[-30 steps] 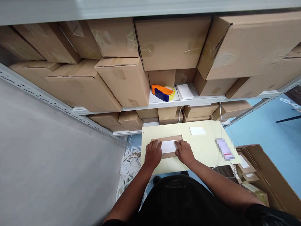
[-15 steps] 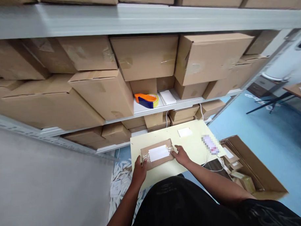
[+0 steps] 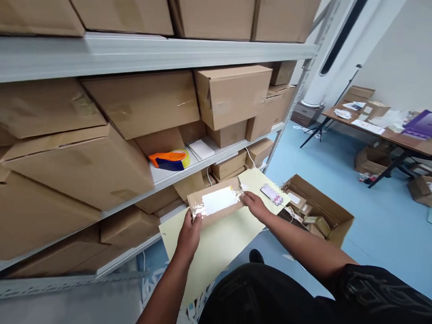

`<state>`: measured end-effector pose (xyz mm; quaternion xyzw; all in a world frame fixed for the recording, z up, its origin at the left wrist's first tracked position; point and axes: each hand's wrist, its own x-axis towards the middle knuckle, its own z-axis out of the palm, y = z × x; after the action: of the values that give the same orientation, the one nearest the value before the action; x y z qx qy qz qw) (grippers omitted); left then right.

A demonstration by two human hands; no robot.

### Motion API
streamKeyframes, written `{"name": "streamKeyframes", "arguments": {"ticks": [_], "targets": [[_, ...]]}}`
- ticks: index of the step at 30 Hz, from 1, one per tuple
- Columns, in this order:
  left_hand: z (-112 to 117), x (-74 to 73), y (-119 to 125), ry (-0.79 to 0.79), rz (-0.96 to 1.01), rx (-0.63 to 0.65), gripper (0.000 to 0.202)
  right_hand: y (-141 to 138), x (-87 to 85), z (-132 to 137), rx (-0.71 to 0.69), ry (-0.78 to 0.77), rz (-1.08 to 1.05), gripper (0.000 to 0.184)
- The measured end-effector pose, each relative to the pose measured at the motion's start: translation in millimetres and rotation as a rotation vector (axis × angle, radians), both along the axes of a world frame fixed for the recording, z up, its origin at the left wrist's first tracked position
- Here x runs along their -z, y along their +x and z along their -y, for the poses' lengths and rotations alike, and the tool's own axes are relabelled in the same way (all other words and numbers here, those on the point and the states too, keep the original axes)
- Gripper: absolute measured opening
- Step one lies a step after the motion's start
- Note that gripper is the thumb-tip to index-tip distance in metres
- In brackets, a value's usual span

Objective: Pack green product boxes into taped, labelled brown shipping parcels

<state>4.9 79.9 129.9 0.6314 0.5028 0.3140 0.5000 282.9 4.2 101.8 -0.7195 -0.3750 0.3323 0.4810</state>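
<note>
Both hands (image 3: 189, 234) hold one labelled cardboard box (image 3: 218, 202)

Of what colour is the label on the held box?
The label is mostly white; see head view.

We face a pale metal shelving rack (image 3: 144, 56) from nine to twelve o'clock. Around us lie a grey wall (image 3: 75, 311) at eight, blue floor (image 3: 377, 215) towards four, a brown table (image 3: 397, 135) near three and a whitish wall (image 3: 407, 65) at two.
</note>
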Motion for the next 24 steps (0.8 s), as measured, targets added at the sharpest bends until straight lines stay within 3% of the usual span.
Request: {"name": "streamKeyframes", "arguments": {"ticks": [5,9,17,21,24], "targets": [[-22,-39.5,84,0.049,0.086,0.079,0.056,67,-40.5,18,0.170,0.114,0.040,0.054],[-14,-52.9,169,0.106,0.061,0.196,0.057,136,-50.6,52,0.321,0.135,0.039,0.059],[28,-43.5,368,0.040,-0.105,0.532,0.059,295,-34.3,166,0.550,0.014,0.061,0.069],[58,-31.4,466,0.043,-0.155,0.639,0.060,354,-26.0,225,0.655,-0.099,0.097,0.065],[74,-18.2,524,0.051,-0.172,0.716,0.060,387,-13.8,258,0.692,-0.158,0.115,0.062]]}}
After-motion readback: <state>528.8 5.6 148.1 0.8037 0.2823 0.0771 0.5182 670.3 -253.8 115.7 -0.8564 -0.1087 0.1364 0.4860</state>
